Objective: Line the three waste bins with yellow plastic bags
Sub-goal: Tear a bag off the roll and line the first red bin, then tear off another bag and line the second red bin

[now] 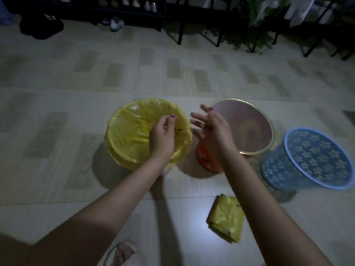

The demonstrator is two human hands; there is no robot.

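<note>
Three waste bins stand in a row on the tiled floor. The left bin (123, 160) has a yellow plastic bag (130, 129) spread inside it and folded over its rim. My left hand (162, 137) hovers over that bin's right side, fingers pinched at the bag's edge. My right hand (213, 129) is open, fingers spread, between the left bin and the middle orange bin (249, 116), which has a gold rim and no bag. The blue patterned bin (317, 160) on the right is tilted and bare. A folded stack of yellow bags (226, 217) lies on the floor near me.
A sandalled foot (123, 252) shows at the bottom edge. Along the back stand a dark shoe rack with shoes (115, 23), black chair legs (180, 33), a plant (253, 24) and a dark bag (41, 25). The room is dim.
</note>
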